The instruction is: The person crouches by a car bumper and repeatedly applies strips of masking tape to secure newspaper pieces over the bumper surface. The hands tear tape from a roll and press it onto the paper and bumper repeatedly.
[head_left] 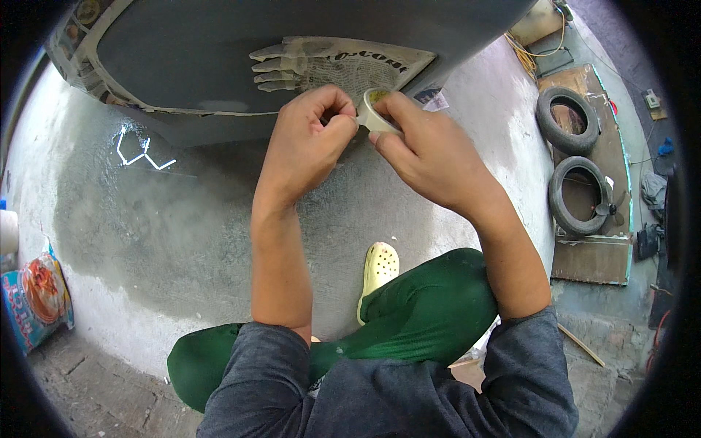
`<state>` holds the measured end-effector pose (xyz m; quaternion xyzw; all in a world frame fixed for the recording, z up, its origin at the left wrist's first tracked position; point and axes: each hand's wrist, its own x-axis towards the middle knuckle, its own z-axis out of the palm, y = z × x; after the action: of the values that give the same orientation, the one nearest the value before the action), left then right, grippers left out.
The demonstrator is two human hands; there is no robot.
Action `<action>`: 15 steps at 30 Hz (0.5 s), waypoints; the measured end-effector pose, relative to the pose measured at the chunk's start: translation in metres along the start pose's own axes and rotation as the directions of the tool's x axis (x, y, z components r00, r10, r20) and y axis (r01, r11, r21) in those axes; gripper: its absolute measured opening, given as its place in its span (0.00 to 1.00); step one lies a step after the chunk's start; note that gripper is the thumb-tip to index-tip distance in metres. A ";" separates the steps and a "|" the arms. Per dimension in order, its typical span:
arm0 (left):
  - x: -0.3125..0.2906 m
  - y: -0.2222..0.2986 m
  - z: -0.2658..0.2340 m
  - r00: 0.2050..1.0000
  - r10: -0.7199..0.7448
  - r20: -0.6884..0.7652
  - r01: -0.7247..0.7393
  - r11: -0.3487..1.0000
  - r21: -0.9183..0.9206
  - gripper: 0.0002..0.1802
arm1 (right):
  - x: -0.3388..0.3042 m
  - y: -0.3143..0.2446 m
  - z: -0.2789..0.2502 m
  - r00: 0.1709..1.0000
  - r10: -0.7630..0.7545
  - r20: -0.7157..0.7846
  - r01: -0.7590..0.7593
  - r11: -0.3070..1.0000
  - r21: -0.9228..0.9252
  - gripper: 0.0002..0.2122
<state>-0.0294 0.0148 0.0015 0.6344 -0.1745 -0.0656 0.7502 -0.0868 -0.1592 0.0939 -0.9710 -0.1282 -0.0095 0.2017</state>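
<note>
My right hand (438, 153) holds a roll of pale masking tape (372, 115), with the fingers on its ring. Close beside it, my left hand (303, 142) is closed, thumb and forefinger pinched at the tape's loose end by the roll. Both hands are just below a dark grey curved panel (197, 51), which looks like part of a vehicle body. A piece of newspaper (365, 69) lies against the panel. Several short strips of tape (276, 69) stick out from the paper's left edge. Taped paper edging (87, 47) follows the panel's left border.
Two worn tires (567, 120) lie on a brown board (591, 263) at the right. A colourful printed bag (38, 296) stands at the far left. The concrete floor (182, 248) looks wet in the middle. A thin wooden stick (582, 345) lies at the lower right.
</note>
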 end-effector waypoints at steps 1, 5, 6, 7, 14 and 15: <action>0.001 -0.002 0.003 1.000 0.001 -0.016 -0.002 0.994 -0.106 0.06 | 0.000 -0.001 -0.001 0.999 0.037 -0.003 -0.037 0.999 -0.002 0.11; 0.003 -0.002 0.015 0.987 0.082 -0.135 -0.105 0.978 -0.180 0.08 | -0.003 0.005 0.003 0.998 0.041 -0.042 -0.037 0.996 0.079 0.16; 0.005 -0.002 0.013 0.992 0.092 -0.084 -0.104 0.983 -0.155 0.08 | -0.002 0.007 0.003 0.998 0.023 -0.066 -0.017 0.996 0.092 0.15; 0.004 -0.004 0.007 0.995 0.090 -0.033 -0.093 0.988 -0.127 0.09 | -0.002 0.009 0.008 0.996 0.009 -0.084 0.001 0.994 0.113 0.15; 0.000 0.002 0.011 0.966 0.076 -0.249 -0.144 0.952 -0.270 0.06 | 0.009 0.018 0.013 0.973 0.229 -0.007 -0.211 0.885 -0.414 0.19; -0.001 0.005 0.011 0.937 0.036 -0.347 -0.150 0.939 -0.310 0.05 | 0.006 0.021 0.013 0.973 0.229 0.035 -0.197 0.898 -0.393 0.18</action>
<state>-0.0350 0.0064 0.0080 0.4919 -0.0607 0.0512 0.8670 -0.0764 -0.1708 0.0743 -0.9993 -0.0250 0.0266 0.0006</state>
